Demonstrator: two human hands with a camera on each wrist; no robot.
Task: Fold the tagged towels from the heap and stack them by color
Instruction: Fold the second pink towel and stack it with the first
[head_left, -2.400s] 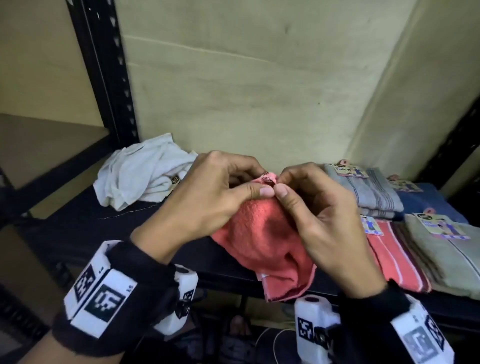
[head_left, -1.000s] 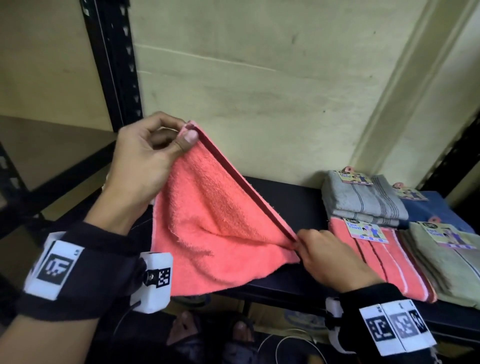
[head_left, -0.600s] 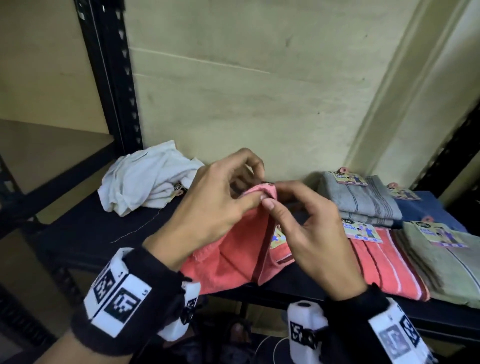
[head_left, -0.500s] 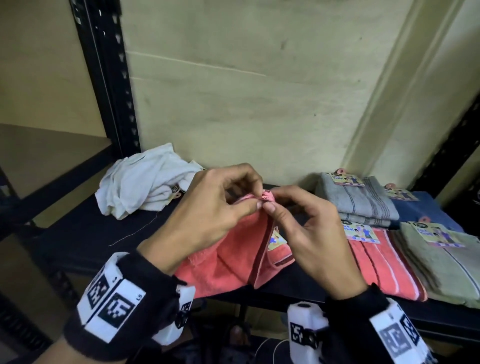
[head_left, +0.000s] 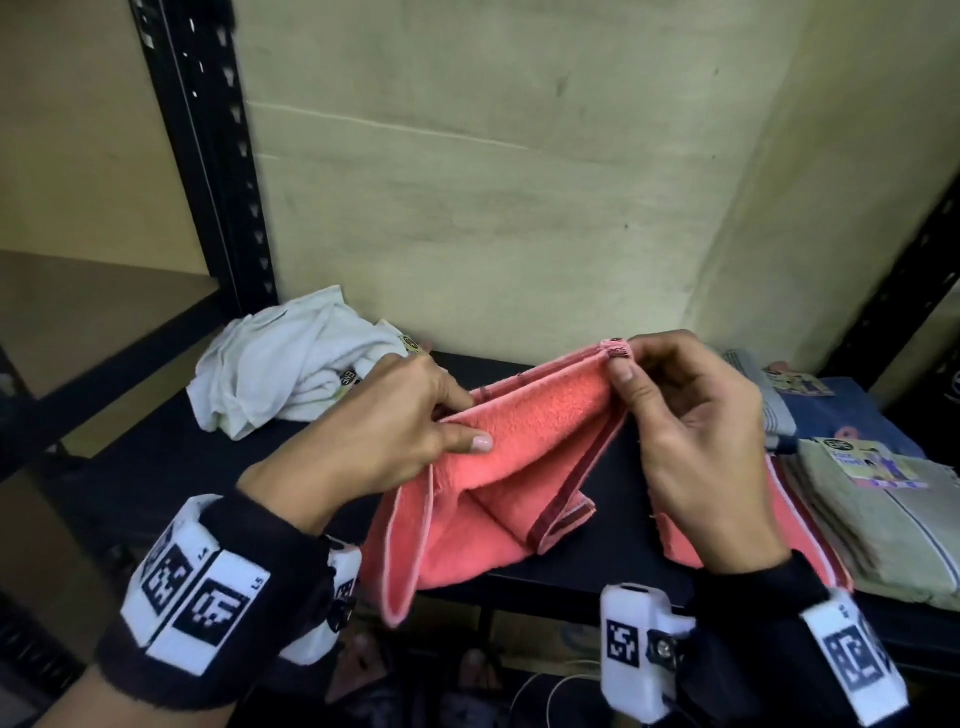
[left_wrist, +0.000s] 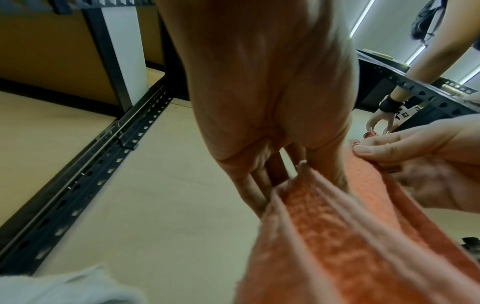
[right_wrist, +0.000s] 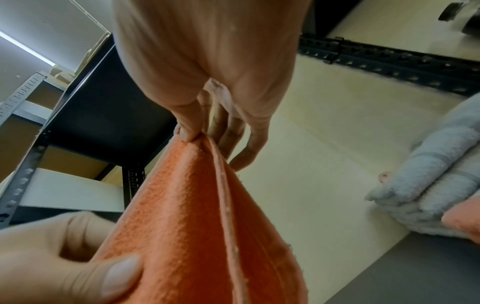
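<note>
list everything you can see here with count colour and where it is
coral towel: 1, coral pink with dark red stripe, held above the shelf's front edge
white towel heap: 1, white, tagged, back left of shelf
folded grey towels: 1 stack, grey, back right
folded blue towel: 1, blue, far right back
folded coral towel: 1, coral striped, front right, mostly behind the right hand
folded beige towel: 1, beige, tagged, front right
shelf: 1, black
left hand: pinches coral towel's edge
right hand: pinches its corner

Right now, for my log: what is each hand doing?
Left hand: pinches the coral towel along its top edge.
Right hand: pinches the same towel's top corner.
</note>
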